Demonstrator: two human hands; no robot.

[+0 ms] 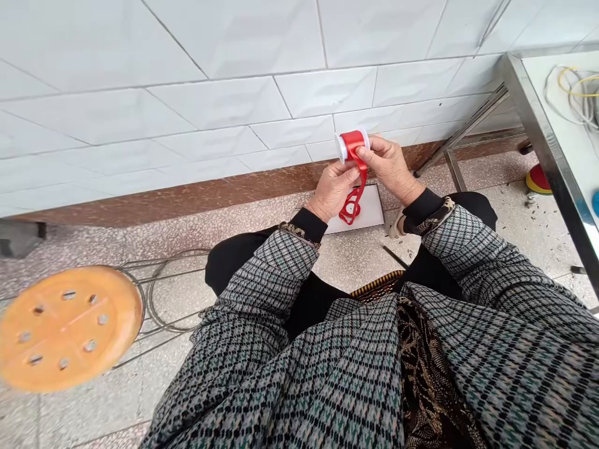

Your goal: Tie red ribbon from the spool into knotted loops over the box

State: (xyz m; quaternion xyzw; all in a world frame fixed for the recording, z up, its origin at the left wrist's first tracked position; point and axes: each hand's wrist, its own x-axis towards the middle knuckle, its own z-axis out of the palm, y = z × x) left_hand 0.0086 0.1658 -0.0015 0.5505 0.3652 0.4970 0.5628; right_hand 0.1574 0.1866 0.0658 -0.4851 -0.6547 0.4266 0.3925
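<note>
Between my hands is a white-flanged spool [352, 143] wound with red ribbon. My right hand [387, 167] grips the spool's right end, its thumb pressed on the ribbon. With bent fingers my left hand [333, 188] pinches the ribbon just below the spool. A loose length of red ribbon [350, 206] hangs in loops under the hands. Behind those loops a shallow white box or tray [372, 209] lies on the floor; whether the lowest loops touch it, I cannot tell.
To the left stands an orange round stool [65, 327] with thin metal legs. A metal-framed table [538, 118] at the right carries coiled cables [580, 103]. White wall tiles [224, 106] rise just ahead. A red and yellow object [539, 179] sits under the table.
</note>
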